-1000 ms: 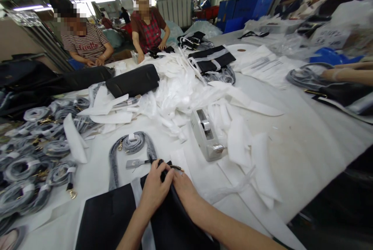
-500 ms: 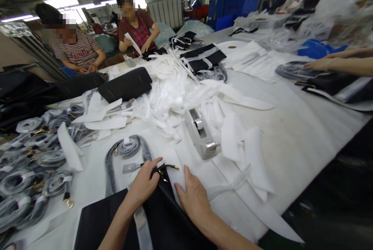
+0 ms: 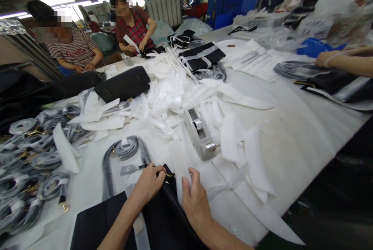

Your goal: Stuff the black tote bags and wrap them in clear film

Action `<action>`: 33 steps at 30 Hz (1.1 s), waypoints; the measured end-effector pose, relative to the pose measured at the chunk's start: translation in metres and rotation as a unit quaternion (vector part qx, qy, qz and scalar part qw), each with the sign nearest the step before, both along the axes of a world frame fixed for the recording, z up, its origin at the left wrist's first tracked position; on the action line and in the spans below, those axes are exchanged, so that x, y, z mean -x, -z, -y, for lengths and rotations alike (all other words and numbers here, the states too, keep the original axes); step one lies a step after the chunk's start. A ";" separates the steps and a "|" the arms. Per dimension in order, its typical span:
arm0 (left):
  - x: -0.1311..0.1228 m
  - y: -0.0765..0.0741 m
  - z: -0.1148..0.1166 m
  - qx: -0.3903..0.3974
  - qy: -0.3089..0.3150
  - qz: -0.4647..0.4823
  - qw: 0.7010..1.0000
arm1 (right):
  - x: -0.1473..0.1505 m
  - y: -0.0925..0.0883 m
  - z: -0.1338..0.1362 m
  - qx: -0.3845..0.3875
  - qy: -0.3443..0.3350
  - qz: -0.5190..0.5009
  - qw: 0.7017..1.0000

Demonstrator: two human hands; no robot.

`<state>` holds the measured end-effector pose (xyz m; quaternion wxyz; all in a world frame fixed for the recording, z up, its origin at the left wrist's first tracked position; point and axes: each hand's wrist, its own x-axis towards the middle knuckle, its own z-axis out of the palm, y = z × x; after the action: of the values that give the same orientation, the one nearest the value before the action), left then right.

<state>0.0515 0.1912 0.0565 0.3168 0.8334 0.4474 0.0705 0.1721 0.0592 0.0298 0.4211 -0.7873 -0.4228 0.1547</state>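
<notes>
Clock face laid over the head view, 12 at top.

- White-covered worktable: spans centre to 4 o'clock.
- Black smooth-faced bag: at 7, running off the lower edge; a translucent pale band crosses it.
- Heap of white foam and plastic sheets: near centre, toward 11.
- Group of grey plastic-wrapped coiled straps with gold clips: 8 to 9.
- Black boxy padded bag: at 10, beside the heap.
- Bare right hand: at 6. Thumb and forefinger drawn nearly together, gripping the edge of a narrow white foam strip just beside the black bag.
- Bare left hand: at 7. Fingers curled with almost no gap, holding the upper end of the black bag; exact fingertip contact hidden.
- Light-grey tape dispenser: just below centre, toward 5, near the right hand.
- Small grey tag on black cord: beside the left hand, toward 8.
- Gold-coloured metal fitting: on the black bag's upper end, near the left fingertips.
</notes>
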 end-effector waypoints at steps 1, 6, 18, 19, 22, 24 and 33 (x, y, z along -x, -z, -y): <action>0.000 0.001 0.000 0.001 0.000 -0.002 1.000 | 0.000 -0.001 0.001 -0.015 0.001 0.008 1.000; 0.008 0.011 0.008 0.012 -0.049 0.092 0.994 | 0.000 -0.005 -0.004 0.067 -0.087 0.038 0.993; 0.016 0.035 0.033 -0.011 -0.338 0.330 0.881 | -0.003 -0.022 -0.019 0.227 -0.266 0.160 0.923; 0.015 0.035 0.033 0.004 -0.344 0.339 0.875 | -0.004 -0.022 -0.020 0.231 -0.275 0.167 0.918; 0.012 0.035 0.032 0.051 -0.364 0.366 0.855 | -0.004 -0.020 -0.025 0.251 -0.275 0.171 0.912; 0.013 0.035 0.032 0.051 -0.374 0.382 0.844 | -0.002 -0.020 -0.028 0.256 -0.260 0.165 0.916; 0.022 0.038 0.036 -0.075 -0.359 0.370 0.853 | 0.005 -0.017 -0.037 0.265 -0.208 0.157 0.928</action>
<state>0.0297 0.1553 0.0183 0.3480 0.5481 0.5588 0.5160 0.1671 0.0960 0.0464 0.0833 -0.7790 -0.5814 0.2194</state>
